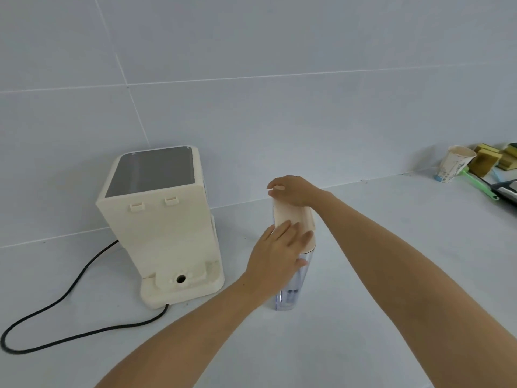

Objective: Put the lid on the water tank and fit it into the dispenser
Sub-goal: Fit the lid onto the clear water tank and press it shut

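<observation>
Nearest the camera, the clear water tank (289, 296) stood upright on the white counter (363, 289), with the left hand (277, 256) laid flat against its near side, fingers spread loosely and pressing on the cream lid (291, 212) that sat on the tank's top. The right hand (292, 191) curled over the far end of the lid, fingers closed on its edge. Just to the left, apart from the tank, stood the cream dispenser (165, 225) with its black cord (56, 312), and far right by the tiled wall (251, 79) were a paper cup (453, 166) and sponges (486, 161).
</observation>
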### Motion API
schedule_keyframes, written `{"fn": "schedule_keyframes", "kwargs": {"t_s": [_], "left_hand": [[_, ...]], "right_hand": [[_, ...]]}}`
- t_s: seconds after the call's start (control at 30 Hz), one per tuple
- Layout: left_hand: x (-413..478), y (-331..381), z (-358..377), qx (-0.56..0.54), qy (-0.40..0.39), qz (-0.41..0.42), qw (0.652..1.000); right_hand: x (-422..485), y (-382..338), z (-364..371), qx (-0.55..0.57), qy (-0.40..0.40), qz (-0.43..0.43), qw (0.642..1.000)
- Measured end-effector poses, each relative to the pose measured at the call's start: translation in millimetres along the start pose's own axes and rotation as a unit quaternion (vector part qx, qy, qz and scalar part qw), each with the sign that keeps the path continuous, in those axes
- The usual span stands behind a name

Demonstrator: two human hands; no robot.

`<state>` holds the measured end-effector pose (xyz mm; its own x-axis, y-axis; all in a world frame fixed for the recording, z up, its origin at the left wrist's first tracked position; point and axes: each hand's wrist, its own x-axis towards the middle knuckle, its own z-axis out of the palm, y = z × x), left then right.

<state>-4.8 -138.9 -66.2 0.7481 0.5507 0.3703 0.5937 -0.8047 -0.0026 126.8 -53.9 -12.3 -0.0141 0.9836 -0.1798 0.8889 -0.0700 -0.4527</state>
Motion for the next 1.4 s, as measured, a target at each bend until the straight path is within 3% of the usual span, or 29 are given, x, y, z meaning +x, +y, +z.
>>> {"fn": "schedule_keyframes", "kwargs": {"t_s": [0.23,0.43,0.83,1.03,1.17,1.3,1.4], "left_hand": [[-1,-18,-1,-0.038,-0.011,-0.007,0.999],[2,-40,-10,-0.073,-0.122,-0.06,0.988],[14,-57,-7,-0.119,-0.116,-0.124,0.978],[24,-65,-1,-0.193,-0.136,-0.138,0.962],[26,-66,3,-0.27,-0.128,-0.156,0.942],[24,-61,9,-0.331,-0.112,-0.179,0.92],[23,-60,17,-0.393,-0.08,-0.232,0.886]], "right_hand": [[-4,10,-6,-0.047,0.031,0.04,0.998],[-16,30,-15,-0.08,0.055,0.112,0.989],[-64,57,-18,-0.122,0.093,0.165,0.974],[-93,68,-6,-0.051,0.099,0.192,0.975],[-106,74,3,-0.023,0.077,0.155,0.985],[-117,71,6,0.164,0.109,0.149,0.969],[-126,77,12,0.318,0.123,0.123,0.932]]}}
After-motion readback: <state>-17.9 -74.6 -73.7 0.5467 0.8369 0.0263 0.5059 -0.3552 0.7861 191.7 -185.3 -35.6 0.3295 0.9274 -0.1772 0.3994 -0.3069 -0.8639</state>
